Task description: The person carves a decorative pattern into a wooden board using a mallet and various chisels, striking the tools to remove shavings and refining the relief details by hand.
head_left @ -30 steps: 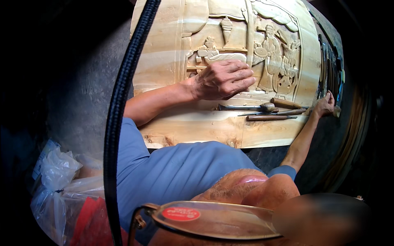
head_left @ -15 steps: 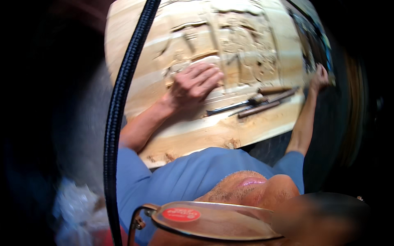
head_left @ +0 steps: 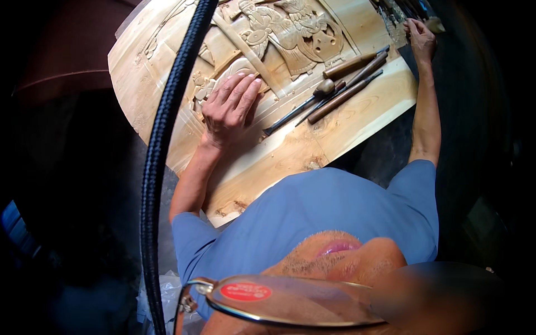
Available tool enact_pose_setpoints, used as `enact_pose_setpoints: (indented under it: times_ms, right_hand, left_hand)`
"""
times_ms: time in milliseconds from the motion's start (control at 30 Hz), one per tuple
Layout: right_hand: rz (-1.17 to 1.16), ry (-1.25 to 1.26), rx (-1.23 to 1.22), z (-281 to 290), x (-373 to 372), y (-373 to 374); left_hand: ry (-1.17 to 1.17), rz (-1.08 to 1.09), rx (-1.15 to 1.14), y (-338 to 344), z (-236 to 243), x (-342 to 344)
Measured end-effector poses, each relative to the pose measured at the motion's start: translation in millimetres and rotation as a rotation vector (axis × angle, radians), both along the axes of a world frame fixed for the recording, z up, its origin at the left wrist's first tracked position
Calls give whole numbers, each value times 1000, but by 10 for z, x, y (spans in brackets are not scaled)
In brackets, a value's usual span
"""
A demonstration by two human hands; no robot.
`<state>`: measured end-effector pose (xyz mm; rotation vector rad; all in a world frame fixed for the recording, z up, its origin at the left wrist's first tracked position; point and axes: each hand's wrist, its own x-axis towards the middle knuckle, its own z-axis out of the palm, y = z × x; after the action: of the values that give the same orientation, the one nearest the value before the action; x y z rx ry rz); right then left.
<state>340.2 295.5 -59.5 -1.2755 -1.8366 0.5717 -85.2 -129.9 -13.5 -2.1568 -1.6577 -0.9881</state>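
A pale wooden panel carved in relief lies before me. On its carved part rests my left hand, fingers stretched out, near a smooth rounded raised shape. My right arm reaches out to the far right. There my right hand is closed in a pinch by a row of tools along the panel's edge; what its fingers hold, if anything, I cannot make out. Several carving chisels with wooden handles lie together on the panel between my hands.
Carved figures fill the panel's far part. Small wood chips lie near the tool row. A black braided cable crosses the view on the left. Crumpled clear plastic is at the lower left.
The view has turned, so the panel now appears tilted and shifted left, and it is sharper. My left hand stays on the carving; my right hand stays by the tool row.
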Motion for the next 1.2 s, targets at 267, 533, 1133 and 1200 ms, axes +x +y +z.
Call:
enact_pose_setpoints:
  times_ms: [267,533,1133,1200]
  right_hand:
    - [429,-449,37,1040,-586,-1773]
    - [554,-722,9,1054,-682,-2281]
    - [783,-599,355,1115,-1309,-2678]
    - [864,-585,412,1121,-1472,-2799]
  left_hand:
    - [104,-148,46,-271,100,275]
    - [120,-136,-47,-532,-63,344]
    - [50,-57,-207,-494,-43,497]
    - [74,-56,-190,-463,-78,513]
